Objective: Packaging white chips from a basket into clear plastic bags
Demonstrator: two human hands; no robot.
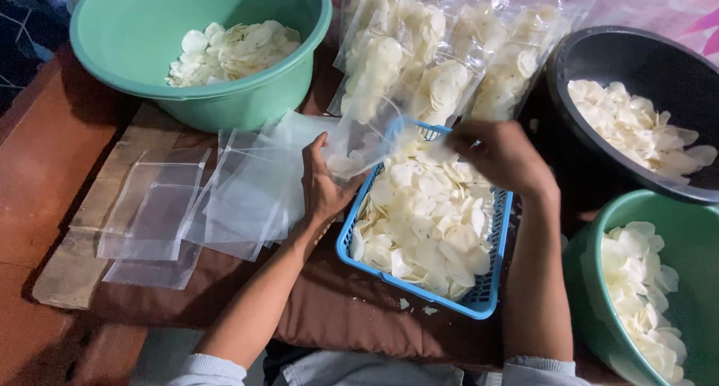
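1. At the centre of the view, a clear bag (pixel 359 143) hangs over the 11 o'clock corner of the blue basket (pixel 479 300), mouth turned toward 3 o'clock; held there, any chips that slip out would likely drop back into the basket.
2. The left hand (pixel 323 187) is clamped on the bag from its 7 o'clock side, thumb up along the plastic, which seems to keep the mouth spread.
3. The right hand (pixel 503 155) sits at the bag's 3 o'clock, just beside its mouth, fingers curled together as if pinching chips; what is in them I cannot tell. The two hands are apart, bag between them.
4. The chips (pixel 427 229), pale thin slices, fill the basket directly below both hands, at 6 o'clock from the bag, close for scooping.
5. Empty bags (pixel 195 206) lie fanned on the counter (pixel 71 266) at 9 o'clock of the left hand, within easy reach.
6. Filled bags (pixel 427 56) lean at 12 o'clock, behind the basket, clear of the working space.
7. A green basin (pixel 131 34) with chips stands at 10 o'clock; a black basin (pixel 599 64) at 2 o'clock and another green tub (pixel 592 281) at 4 o'clock also hold chips.
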